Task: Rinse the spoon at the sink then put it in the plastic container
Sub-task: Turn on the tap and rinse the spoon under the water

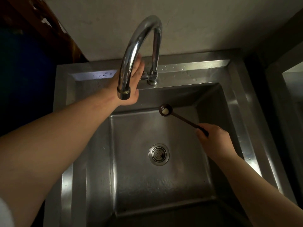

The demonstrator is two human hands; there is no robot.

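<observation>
**Hands at the sink, water not yet running**

Right hand [213, 138] is clamped on the end of the dark brown long-handled spoon [182, 119], holding it out over the stainless steel sink [164, 177] with its small round bowl to the right of the spout and slightly lower; a pale lump sits in that bowl; left hand [131, 82] reaches behind the curved chrome tap [139, 46], fingers flat and together, apparently toward the tap's lever near its base, though whether it touches the lever is hidden by the spout. No water shows at the spout, so the rinse seems not yet begun; the basin and round metal drain strainer [159, 154] look largely dry; the plastic container is not in view, so that step is left. Both forearms stretch forward, the left high and extended, the right lower and angled inward.
</observation>
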